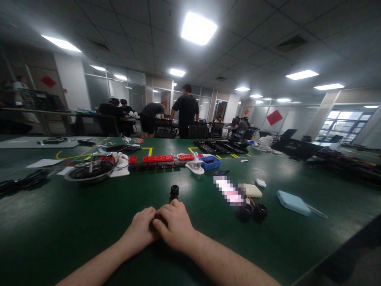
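My left hand (144, 227) and my right hand (176, 227) meet just above the green table, at the lower middle of the head view. Between them they close around a dark rounded part (158, 223), mostly hidden by the fingers. The right thumb and fingers lie over its near and top side, while the left hand wraps it from the left. Just beyond the knuckles a small black cylindrical piece (174, 190) stands upright. Whether it joins the part in my hands cannot be seen.
To the right lie two round black parts (259, 212) with an orange wire, a cream block (252, 190) and a light blue case (293, 202). Farther back are a metal bowl (73, 174), a white clamp (195, 165), a blue bin (212, 163) and black trays (218, 147). People stand beyond.
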Demonstrator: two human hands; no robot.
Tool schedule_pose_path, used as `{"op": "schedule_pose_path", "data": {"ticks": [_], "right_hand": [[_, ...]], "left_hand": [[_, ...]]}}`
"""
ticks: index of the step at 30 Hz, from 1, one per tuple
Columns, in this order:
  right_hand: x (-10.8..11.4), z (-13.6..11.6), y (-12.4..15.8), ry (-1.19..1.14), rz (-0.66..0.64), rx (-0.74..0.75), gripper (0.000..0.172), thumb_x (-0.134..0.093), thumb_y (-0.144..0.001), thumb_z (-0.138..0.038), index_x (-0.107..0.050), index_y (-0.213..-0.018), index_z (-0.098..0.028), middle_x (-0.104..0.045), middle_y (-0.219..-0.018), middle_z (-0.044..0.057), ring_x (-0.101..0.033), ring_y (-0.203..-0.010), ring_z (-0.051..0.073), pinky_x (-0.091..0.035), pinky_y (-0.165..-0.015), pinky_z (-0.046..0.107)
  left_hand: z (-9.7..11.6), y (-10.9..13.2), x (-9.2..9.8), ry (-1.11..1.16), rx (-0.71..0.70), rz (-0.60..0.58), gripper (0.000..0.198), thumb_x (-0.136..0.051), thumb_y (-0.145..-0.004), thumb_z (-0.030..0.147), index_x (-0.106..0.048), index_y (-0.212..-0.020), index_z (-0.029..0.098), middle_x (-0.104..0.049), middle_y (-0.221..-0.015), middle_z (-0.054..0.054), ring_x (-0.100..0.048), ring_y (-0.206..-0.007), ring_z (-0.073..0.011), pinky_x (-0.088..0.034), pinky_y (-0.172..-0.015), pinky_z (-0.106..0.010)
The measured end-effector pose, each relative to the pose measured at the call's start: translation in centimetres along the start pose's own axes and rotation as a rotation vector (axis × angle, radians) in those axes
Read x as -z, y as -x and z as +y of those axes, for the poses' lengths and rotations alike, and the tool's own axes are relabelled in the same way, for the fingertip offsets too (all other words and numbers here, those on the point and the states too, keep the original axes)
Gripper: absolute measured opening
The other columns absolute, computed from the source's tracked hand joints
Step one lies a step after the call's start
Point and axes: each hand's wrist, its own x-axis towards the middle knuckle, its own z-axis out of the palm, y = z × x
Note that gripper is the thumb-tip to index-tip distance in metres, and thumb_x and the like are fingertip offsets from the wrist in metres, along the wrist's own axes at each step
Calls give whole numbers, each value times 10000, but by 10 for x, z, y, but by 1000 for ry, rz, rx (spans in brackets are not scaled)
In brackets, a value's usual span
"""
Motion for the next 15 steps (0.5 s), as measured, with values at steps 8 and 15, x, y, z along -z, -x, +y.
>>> {"op": "schedule_pose_path", "data": {"ticks": [8,15], "right_hand": [[-7,3,-1,-4,21,-68,157,-500,-823,-230,-569,-961,-203,-601,-904,17,-443,-853,178,-327,-753,301],[-14,11,-2,-9,49,-177,234,-550,-794,-357,-566,-953,-187,-545,-923,55,-449,-877,203,-353,-766,325]], "left_hand": [[4,2,3,5,-32,30,165,-546,-647,230,-554,-807,192,-545,-837,-12,-519,-820,-188,-384,-745,-296],[6,3,9,5,-17,27,183,-545,-675,324,-576,-811,205,-552,-870,-13,-514,-860,-202,-376,-778,-315]]}}
